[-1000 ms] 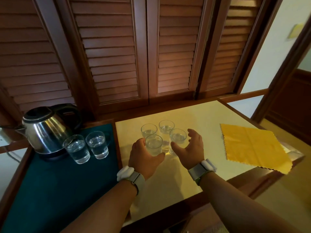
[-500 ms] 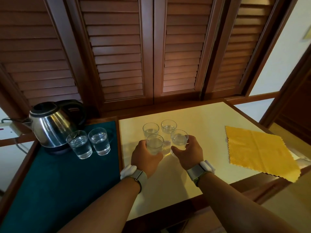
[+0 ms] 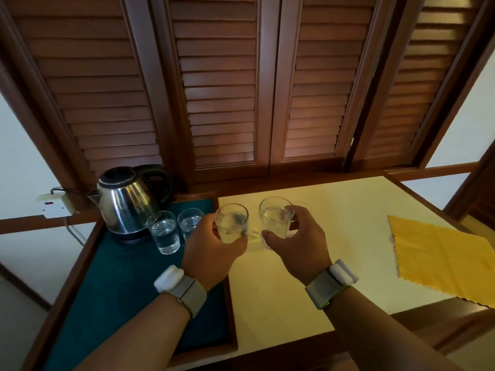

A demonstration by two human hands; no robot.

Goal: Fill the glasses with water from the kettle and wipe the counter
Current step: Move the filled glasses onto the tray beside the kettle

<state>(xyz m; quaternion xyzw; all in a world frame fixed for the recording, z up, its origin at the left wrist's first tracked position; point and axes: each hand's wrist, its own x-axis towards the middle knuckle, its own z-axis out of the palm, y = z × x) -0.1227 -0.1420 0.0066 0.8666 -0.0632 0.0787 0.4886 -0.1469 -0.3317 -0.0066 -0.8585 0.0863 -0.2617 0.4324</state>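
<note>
Glasses of water are gripped one in each hand. The left hand's fingers (image 3: 242, 232) and thumb curl round the lower part of the left-held glass (image 3: 231, 223), which is upright and roughly two-thirds full. The right hand's fingers (image 3: 293, 210) wrap the far side of the right-held glass (image 3: 276, 220), and its thumb presses the near side. Both glasses appear lifted above the counter (image 3: 281, 303), close together but apart. A faint further rim shows just behind the right fingers; whether that glass stands or is held cannot be told.

The left hand (image 3: 211, 250) hangs over the seam between tray and counter, the right hand (image 3: 297, 247) over the cream surface. Each wrist carries a grey strap with a white module: left band (image 3: 179, 283), right band (image 3: 332, 282); no writing on them is legible.

On the green-lined tray (image 3: 120, 290) two more filled tray glasses (image 3: 163, 232) stand side by side just in front of the steel kettle (image 3: 128, 204), which sits on its base. A yellow cloth (image 3: 442, 258) lies flat at the counter's right edge. A wall socket (image 3: 52, 207) with a small red mark sits left of the kettle.
</note>
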